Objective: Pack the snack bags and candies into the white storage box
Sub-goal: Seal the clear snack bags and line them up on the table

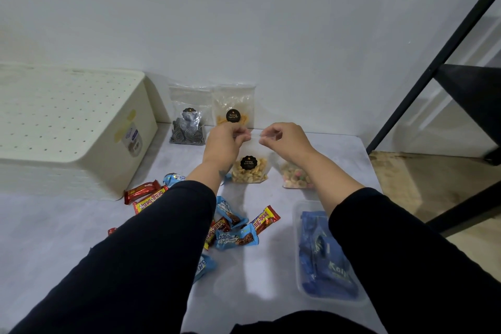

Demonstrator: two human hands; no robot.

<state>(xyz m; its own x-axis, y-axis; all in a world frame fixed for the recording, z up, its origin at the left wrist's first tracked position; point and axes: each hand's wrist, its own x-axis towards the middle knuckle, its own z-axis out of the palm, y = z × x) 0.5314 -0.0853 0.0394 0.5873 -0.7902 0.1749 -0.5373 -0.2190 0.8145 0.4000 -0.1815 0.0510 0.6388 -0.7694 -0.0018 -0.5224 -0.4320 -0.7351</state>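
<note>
The nut bag [250, 168], clear crinkly plastic, is standing at the desk's [81, 225] centre while your left hand [225, 141] and right hand [284, 141] are pinching its top edge, probably sealing it. The perforated white storage box [67, 127] is sitting at nine o'clock, lid on; open it next.

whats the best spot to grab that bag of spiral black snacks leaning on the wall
Pinch the empty flat top strip of the spiral snack bag from above. It stands upright against the wall, its snacks settled at the bottom, so the top is thin and clear for fingers. The white storage box crowds its left side.
</note>
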